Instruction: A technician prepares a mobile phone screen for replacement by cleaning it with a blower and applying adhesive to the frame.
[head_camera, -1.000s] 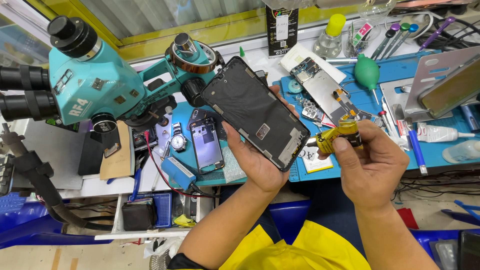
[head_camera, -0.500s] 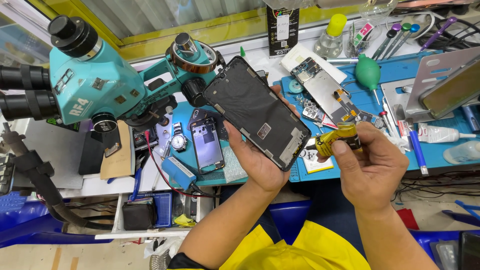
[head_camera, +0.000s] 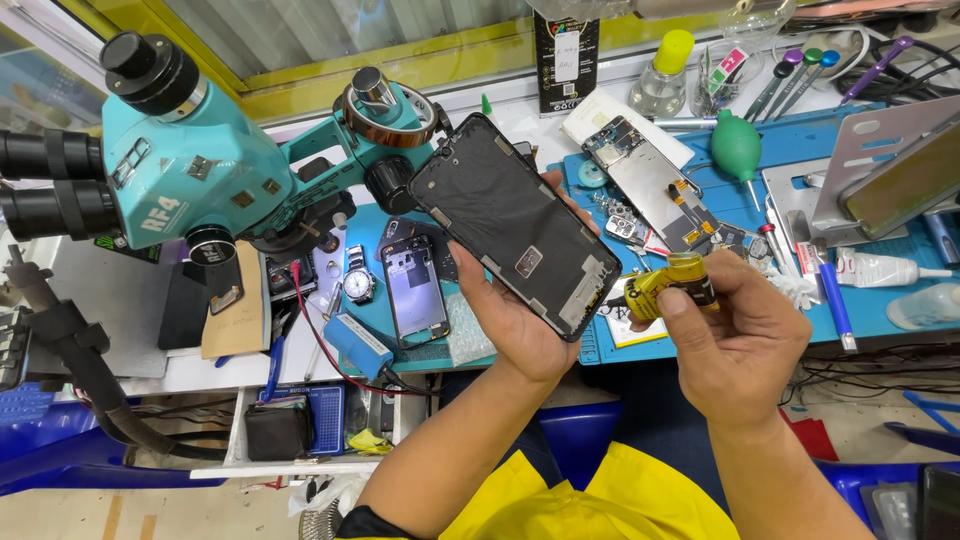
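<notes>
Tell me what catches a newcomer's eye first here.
The black phone screen stands out at centre, held up by the left hand. Just right of it, the right hand grips a small yellow bottle. A big teal microscope fills the upper left.

Teal stereo microscope (head_camera: 190, 180) far left, wristwatch (head_camera: 357, 284) and bare phone frame (head_camera: 415, 292) beside its base. Green air blower (head_camera: 737, 150) and disassembled phone (head_camera: 655, 180) on the blue mat (head_camera: 880, 310); yellow-capped bottle (head_camera: 665, 75) behind.
</notes>
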